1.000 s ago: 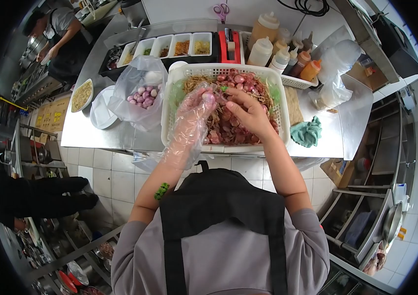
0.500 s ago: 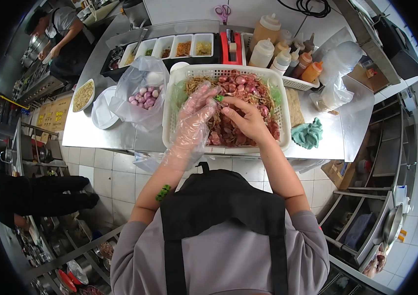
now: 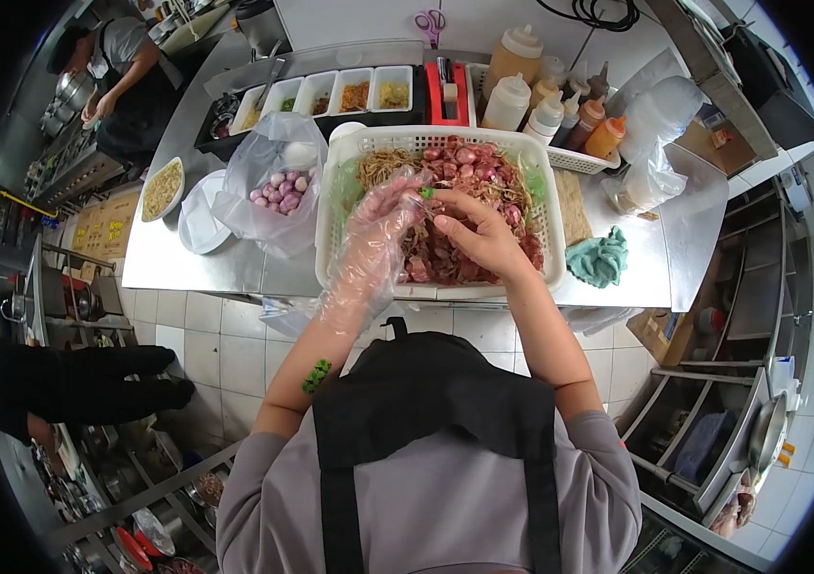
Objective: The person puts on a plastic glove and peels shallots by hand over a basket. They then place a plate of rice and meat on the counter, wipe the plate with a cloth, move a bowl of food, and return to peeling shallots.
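Observation:
Over the white basket, my two hands meet fingertip to fingertip. My left hand, in a clear plastic glove, is closed with its fingers curled. My bare right hand pinches toward it with thumb and forefinger, and a small green patch shows at the forefinger's tip. What the fingers hold is too small and covered to make out. Red shallots fill the back of the basket, dry roots and stalks its back left, and loose reddish skins its front.
Left of the basket stands a plastic bag of peeled shallots. Seasoning tubs, a red tape dispenser and squeeze bottles line the back. A green cloth lies at right. Another person works at far left.
My hands stay together over the basket with only slight finger movement. The person at far left has shifted their hands a little.

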Demonstrator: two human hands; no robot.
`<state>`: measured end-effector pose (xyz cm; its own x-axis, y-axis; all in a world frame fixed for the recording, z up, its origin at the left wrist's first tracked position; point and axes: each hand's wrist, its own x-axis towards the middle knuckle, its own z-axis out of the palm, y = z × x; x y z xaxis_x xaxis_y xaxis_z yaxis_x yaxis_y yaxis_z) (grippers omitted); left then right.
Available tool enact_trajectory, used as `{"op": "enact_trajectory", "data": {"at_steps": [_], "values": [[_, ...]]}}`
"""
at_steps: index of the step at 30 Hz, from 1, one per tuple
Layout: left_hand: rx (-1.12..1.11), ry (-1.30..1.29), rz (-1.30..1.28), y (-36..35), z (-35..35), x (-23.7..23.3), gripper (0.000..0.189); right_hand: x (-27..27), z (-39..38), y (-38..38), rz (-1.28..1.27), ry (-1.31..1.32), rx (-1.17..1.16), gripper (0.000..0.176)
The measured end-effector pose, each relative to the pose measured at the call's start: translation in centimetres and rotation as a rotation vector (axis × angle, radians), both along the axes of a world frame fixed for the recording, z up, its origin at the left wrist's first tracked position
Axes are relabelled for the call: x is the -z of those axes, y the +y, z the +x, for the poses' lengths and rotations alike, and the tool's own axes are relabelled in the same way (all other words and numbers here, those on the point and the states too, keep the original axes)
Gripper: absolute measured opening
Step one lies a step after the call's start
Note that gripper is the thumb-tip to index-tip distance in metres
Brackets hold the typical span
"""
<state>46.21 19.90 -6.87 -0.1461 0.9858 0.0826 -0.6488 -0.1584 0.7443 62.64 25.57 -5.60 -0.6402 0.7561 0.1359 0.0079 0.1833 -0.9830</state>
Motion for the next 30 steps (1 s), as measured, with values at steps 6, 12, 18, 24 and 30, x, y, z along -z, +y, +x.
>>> {"op": "enact_trajectory", "data": {"at_steps": [6,12,18,24,30], "values": [[-0.033,0.16,-0.058,-0.7,0.2,-0.8,0.033,0.7,-0.3,0.1,0.106,-0.037,0.076,0.028],[-0.117,0.176,-0.086,-0.6,0.9,-1.3,0.037,0.8,-0.5,0.0,0.263,-0.059,0.147,0.025],[-0.17,0.111,-0.162,-0.4,1.0,-0.5,0.032,0.5,-0.7,-0.1,0.269,-0.052,0.178,0.024],[-0.066,0.108,-0.223,-0.8,0.8,-0.7,0.03,0.4,-0.5,0.3,0.261,-0.074,0.205,0.025],[-0.141,-0.337,-0.132,-0.4,0.4,-1.1,0.025,0.5,-0.5,0.0,0.126,-0.096,0.125,0.032]]}}
